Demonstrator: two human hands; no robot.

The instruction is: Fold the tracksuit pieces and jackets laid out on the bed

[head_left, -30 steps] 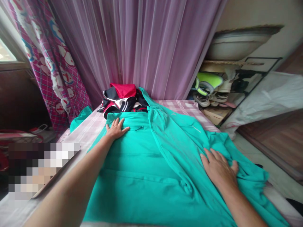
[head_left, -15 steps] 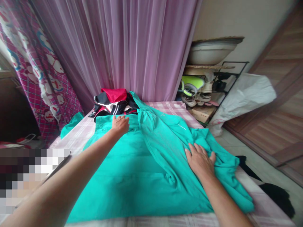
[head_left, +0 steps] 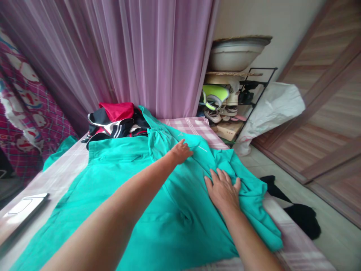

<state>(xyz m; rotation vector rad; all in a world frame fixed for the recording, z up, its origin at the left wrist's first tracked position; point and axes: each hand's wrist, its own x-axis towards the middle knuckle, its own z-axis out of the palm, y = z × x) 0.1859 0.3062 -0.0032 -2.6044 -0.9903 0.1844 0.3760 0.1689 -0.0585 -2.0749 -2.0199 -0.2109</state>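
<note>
A teal jacket (head_left: pixel 113 195) is spread over the bed, its sleeve (head_left: pixel 163 145) with the gathered cuff folded across the body. My left hand (head_left: pixel 182 151) is on the folded part near a small white print, fingers reaching forward and partly hidden by the hand itself. To its right, my right hand (head_left: pixel 223 188) lies flat on the bunched teal cloth with the fingers spread. Neither hand shows cloth gripped in it.
Dark, red and white clothing (head_left: pixel 115 120) is heaped at the bed's far end, by the purple curtain (head_left: pixel 158 56). A phone-like device (head_left: pixel 22 210) lies at left. Beyond the bed stand a shoe rack (head_left: pixel 255 105), a white plastic bag (head_left: pixel 278 113) and black cloth (head_left: pixel 301 218) on the floor.
My left hand has moved right, from the jacket's far hem to the folded part. My right hand stays on the cloth. The view has shifted toward the right.
</note>
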